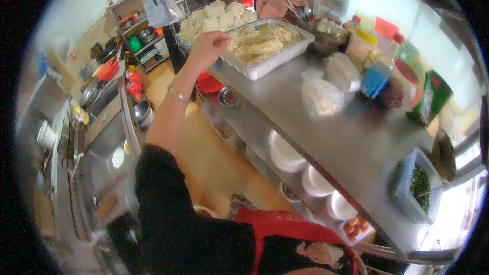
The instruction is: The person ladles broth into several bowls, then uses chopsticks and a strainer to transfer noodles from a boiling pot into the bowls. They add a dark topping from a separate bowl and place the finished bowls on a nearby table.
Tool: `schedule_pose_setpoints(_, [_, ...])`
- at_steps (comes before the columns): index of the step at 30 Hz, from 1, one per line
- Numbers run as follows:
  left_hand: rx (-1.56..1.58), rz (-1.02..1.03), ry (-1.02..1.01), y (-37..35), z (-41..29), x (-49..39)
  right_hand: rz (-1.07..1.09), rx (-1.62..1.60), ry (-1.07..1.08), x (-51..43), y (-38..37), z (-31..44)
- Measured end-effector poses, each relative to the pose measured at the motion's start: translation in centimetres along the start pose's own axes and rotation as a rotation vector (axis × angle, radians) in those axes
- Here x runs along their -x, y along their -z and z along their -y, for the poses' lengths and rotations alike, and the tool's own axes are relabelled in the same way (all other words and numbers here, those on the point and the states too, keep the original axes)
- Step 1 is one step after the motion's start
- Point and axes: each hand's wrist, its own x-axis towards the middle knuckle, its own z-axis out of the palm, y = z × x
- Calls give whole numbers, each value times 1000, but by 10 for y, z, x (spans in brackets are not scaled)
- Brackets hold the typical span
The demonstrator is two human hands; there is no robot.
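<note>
My left hand [209, 50], fingers curled, is over the near-left corner of a white plastic basket [263, 69]. Whether anything is pinched in those fingers cannot be told. Yellowish noodles [267, 44] lie loosely in the basket. Beyond my hand, bundles of pale noodles [217, 17] are heaped high. Basket and heap are at the far end of a stainless-steel worktable [282, 91]. My right hand is out of view. A black top with red apron trim [282, 223] shows at the bottom.
Knotted plastic bags [323, 97], jars such as a yellow-lidded one [361, 44], and a tub of chopped greens [420, 187] stand on the worktable. Stacked white bowls [286, 152] and a tray of eggs [356, 227] sit underneath. A steel sink [109, 160] lies left across the floor [206, 152].
</note>
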Motion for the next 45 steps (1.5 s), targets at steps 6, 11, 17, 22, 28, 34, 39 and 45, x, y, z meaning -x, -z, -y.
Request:
schedule_pose_setpoints(6, [-71, 348, -181, -52, 57, -137, -274, 277, 70, -16, -74, 157])
schedule_pose_setpoints(11, [-261, 624, -377, -58, 100, -174, -263, 1058, 679, -151, -106, 312])
schedule_pose_setpoints(17, [-247, 687, -547, -77, 94, -206, -322, 1293, 1256, -370, -134, 432])
schedule_pose_setpoints(22, [-236, 753, -574, -85, 106, -222, -110, 1600, 643, -426, -151, 447])
schedule_pose_setpoints(28, [-179, 800, -634, -115, 108, -246, -160, 943, 619, -403, -78, 434])
schedule_pose_setpoints(34, [-160, 757, -579, -194, 114, -254, -150, 921, 1006, -391, -91, 400])
schedule_pose_setpoints(39, [-342, 976, -588, -233, 116, -275, -182, 822, 915, -388, -88, 395])
schedule_pose_setpoints(45, [-295, 1065, -516, -220, 86, -266, -328, 929, 980, -391, -95, 385])
